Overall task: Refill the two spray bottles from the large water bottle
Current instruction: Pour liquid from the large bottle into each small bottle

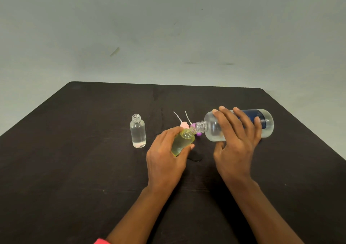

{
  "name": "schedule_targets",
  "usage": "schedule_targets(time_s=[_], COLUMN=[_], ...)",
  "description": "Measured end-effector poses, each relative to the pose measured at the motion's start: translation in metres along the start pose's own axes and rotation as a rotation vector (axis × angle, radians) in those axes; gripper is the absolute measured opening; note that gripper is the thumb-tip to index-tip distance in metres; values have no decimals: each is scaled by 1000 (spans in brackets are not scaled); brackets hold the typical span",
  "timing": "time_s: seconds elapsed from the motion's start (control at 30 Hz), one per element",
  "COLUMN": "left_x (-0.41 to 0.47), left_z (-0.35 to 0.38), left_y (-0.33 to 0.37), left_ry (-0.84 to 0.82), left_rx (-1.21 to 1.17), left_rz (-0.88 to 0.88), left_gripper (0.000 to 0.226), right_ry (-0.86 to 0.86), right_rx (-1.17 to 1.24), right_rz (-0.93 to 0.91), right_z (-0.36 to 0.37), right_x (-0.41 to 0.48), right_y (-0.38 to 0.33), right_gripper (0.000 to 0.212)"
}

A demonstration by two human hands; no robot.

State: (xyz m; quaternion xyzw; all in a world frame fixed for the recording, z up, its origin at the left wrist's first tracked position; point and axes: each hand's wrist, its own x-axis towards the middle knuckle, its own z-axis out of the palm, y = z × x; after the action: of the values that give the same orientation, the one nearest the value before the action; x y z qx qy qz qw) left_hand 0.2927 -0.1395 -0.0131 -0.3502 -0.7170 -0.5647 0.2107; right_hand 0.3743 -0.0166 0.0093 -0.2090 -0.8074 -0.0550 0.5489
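Tipped water bottle (241,125) hangs near right table (292,131) edge.

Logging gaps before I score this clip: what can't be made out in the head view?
All head view.
- Fill level of the small yellow-tinted plastic spray bottle: the left hand covers its lower body.
- Print on the dark blue label of the large clear plastic water bottle: partly under the fingers of the right hand, blurred.
- Whether water flows between the two bottle mouths: too small, transparent.
- Purple spray head: mostly behind the bottle necks.
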Motion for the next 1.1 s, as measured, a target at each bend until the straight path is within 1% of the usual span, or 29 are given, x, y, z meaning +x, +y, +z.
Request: schedule_targets(time_s=[0.37, 1.1], left_x=[0, -1], left_z=[-1, -1], left_y=[1, -1], left_ry=[-8, -44], left_rx=[-8, -2], left_rz=[-7, -42], left_gripper=[46, 44], right_ry=[-4, -1], right_rx=[4, -9], right_rz=[0, -16], right_z=[0, 0], right_x=[1, 0], right_y=[-1, -1], right_gripper=[78, 73])
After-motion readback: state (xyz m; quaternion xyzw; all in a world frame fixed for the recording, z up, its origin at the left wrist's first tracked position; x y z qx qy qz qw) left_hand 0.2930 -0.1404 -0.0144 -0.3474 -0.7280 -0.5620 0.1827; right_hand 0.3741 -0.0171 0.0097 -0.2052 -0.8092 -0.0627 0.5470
